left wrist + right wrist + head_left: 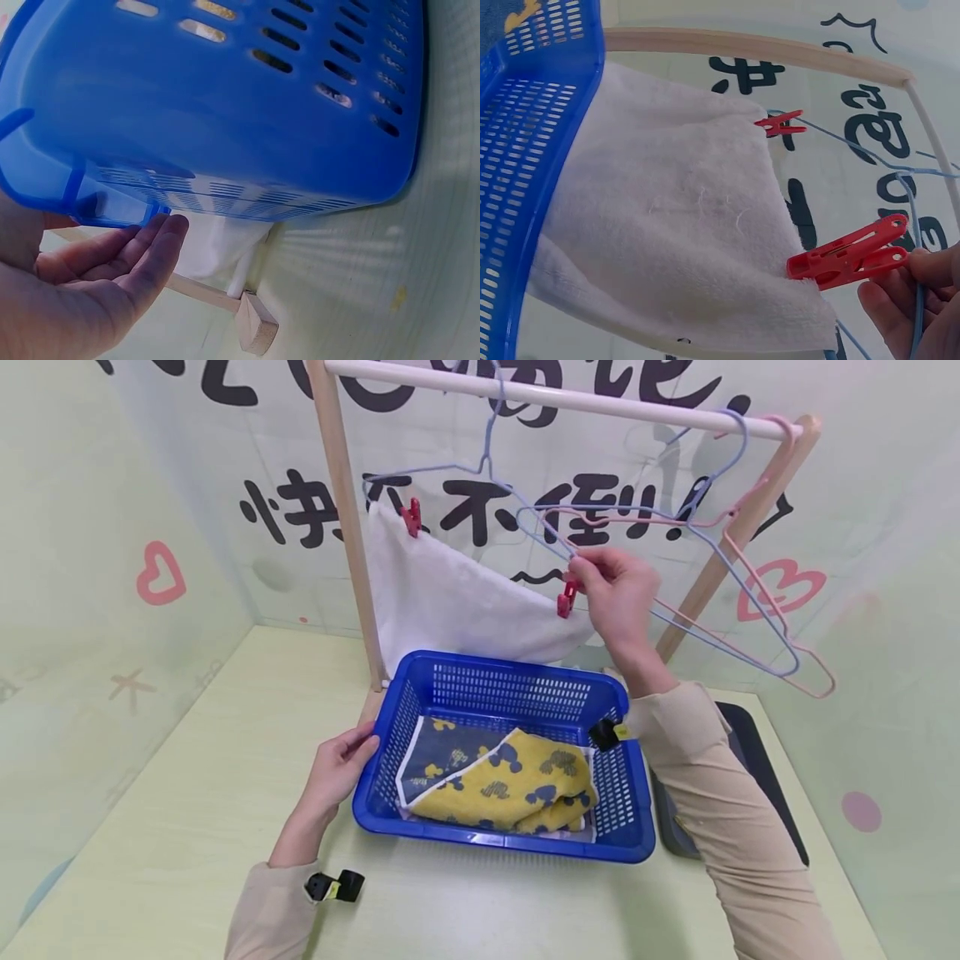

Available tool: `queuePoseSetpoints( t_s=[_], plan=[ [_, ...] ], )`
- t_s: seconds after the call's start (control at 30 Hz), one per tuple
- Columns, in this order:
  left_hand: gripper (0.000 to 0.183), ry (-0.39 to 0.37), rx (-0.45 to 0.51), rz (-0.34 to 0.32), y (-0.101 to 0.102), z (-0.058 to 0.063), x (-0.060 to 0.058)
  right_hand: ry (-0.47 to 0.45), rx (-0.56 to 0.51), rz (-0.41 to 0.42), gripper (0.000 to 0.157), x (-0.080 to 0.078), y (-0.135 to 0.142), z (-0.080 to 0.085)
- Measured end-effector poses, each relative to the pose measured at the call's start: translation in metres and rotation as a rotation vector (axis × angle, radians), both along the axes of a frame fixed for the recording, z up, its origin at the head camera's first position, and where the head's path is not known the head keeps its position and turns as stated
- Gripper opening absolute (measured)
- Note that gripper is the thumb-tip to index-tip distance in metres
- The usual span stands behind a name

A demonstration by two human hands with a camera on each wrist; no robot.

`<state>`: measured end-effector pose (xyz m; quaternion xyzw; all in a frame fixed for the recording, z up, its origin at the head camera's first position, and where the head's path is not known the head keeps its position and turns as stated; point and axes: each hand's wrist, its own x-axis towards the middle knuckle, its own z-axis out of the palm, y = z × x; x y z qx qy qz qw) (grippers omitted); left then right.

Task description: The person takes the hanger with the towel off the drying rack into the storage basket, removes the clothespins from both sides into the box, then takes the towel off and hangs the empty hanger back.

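Note:
My right hand (618, 593) grips the wire of a blue hanger (487, 464) hooked on the rack's rail, so the hanger slopes down to the right. Beside its fingertips is a red clothespin (847, 253); whether they touch it is unclear. That clothespin and a second red one (411, 517) fasten a white towel (465, 593) to the hanger. The towel hangs behind a blue plastic basket (502, 839). At the basket's left rim, my left hand (337, 768) holds on, its fingers (154, 255) under the edge. Inside lies a folded yellow and grey patterned cloth (495, 781).
A second blue hanger (738, 578) and a pink hanger (813, 664) hang at the right of the white rail (600, 400). Wooden posts (348, 527) support it. Right of the basket, partly behind my sleeve, lies a dark grey flat object (757, 760) on the table.

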<state>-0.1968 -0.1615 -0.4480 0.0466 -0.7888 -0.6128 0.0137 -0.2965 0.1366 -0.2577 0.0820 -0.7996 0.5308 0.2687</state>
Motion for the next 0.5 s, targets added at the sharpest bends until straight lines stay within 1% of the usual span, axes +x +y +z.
queuePoseSetpoints(
  t_s=[0.07,0.13,0.27,0.5],
  plan=[
    [0.038,0.001,-0.004,-0.003,0.0,0.0,0.0,0.024,-0.006,-0.011,0.016,0.002,0.003,0.005],
    [0.038,0.003,-0.004,-0.005,0.0,0.0,-0.001,0.055,0.01,-0.023,0.016,0.005,0.006,0.01],
    [0.038,0.006,-0.007,-0.006,0.0,-0.001,-0.002,0.09,0.019,-0.038,0.016,0.01,0.016,0.021],
    [0.038,-0.004,0.008,0.009,0.002,0.001,-0.004,0.174,-0.007,-0.069,0.018,0.014,0.04,0.032]
  ],
)
